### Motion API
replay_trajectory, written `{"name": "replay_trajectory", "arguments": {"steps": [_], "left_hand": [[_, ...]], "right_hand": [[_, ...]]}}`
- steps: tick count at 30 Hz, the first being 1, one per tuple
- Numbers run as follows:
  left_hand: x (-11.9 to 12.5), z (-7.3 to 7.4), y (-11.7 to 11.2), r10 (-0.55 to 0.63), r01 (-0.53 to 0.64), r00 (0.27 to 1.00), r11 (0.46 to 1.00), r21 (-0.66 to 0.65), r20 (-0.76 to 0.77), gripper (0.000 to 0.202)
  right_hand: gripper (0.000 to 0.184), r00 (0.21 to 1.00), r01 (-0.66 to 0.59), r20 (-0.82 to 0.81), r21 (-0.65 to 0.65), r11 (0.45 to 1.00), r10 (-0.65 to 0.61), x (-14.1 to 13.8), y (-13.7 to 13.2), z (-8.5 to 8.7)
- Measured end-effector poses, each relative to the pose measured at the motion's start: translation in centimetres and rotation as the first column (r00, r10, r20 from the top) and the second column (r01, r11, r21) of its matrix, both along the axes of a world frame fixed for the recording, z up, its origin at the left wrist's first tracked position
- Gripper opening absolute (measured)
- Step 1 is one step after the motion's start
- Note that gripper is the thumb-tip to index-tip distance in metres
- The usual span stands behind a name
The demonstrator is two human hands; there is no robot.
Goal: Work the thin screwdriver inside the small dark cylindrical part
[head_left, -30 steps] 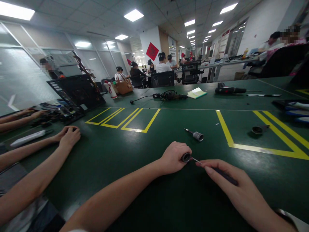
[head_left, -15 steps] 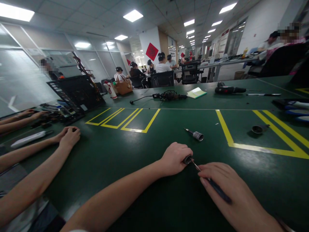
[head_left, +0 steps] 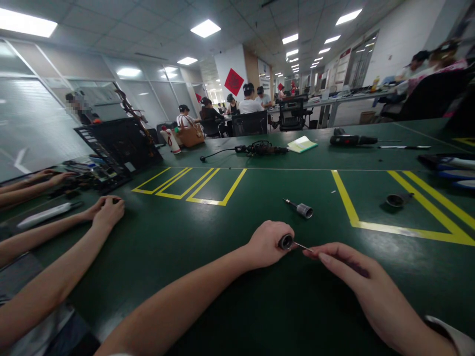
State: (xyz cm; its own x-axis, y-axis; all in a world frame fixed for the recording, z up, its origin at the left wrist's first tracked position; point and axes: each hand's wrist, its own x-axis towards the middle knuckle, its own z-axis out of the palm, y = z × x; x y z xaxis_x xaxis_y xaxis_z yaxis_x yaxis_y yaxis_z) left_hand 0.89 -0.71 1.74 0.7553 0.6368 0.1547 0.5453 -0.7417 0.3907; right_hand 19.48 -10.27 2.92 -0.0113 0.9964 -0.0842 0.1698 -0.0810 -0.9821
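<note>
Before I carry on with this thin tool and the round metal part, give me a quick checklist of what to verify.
1. Round metal part held firmly: ok as far as shown; the left hand is closed around it, open end showing.
2. Thin tool in hand: ok; the right hand pinches it, handle mostly hidden.
3. Tool tip properly placed: cannot tell; the shaft reaches the part's side, but the tip is out of sight.
4. Stemmed metal piece out of the way: ok; it lies on the table beyond both hands, touching neither.
5. Nearest co-worker's hands apart from yours: ok; they are off to the left.
</note>
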Motion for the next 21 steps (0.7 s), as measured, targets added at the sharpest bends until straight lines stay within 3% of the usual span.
{"name": "replay_trajectory", "arguments": {"steps": [2,4,6,7,9,11,14,16,21], "left_hand": [[0.1,0.0,-0.1,-0.005,0.006,0.999,0.999,0.041,-0.045,0.013],[0.2,0.0,-0.3,-0.016,0.024,0.996,0.995,0.096,-0.085,0.012],[0.2,0.1,-0.5,-0.029,0.046,0.993,0.988,0.147,-0.117,0.011],[0.2,0.1,-0.6,-0.040,0.061,0.991,0.984,0.166,-0.127,0.011],[0.1,0.2,-0.7,-0.073,0.097,0.988,0.979,0.181,-0.133,0.010],[0.0,0.3,-0.7,-0.100,0.117,0.989,0.980,0.159,-0.113,0.009],[-0.1,0.3,-0.5,-0.079,0.083,0.996,0.993,0.089,-0.048,0.010],[-0.1,0.3,-0.4,-0.050,0.051,0.999,0.997,0.055,-0.017,0.010],[0.0,0.2,-0.4,-0.080,0.082,0.996,0.993,0.080,-0.030,0.008]], "right_hand": [[0.021,0.968,-0.089,0.250,0.196,0.977,0.038,0.0,-0.5,-0.1],[0.017,0.899,-0.221,0.436,0.370,0.902,0.041,-0.1,-1.0,-0.2],[0.018,0.848,-0.320,0.527,0.428,0.845,0.054,-0.1,-1.2,-0.2],[0.018,0.848,-0.329,0.526,0.421,0.845,0.068,-0.1,-1.2,-0.1],[0.016,0.891,-0.277,0.442,0.342,0.898,0.106,0.0,-0.9,0.1],[0.019,0.948,-0.191,0.289,0.178,0.965,0.134,0.2,-0.4,0.3],[0.026,0.989,-0.119,0.089,-0.013,0.993,0.119,0.5,0.0,0.3],[0.025,0.994,-0.083,0.067,0.016,0.996,0.081,0.7,-0.1,0.1],[0.018,0.967,-0.108,0.252,0.274,0.956,0.037,0.4,-0.9,-0.3]]}}
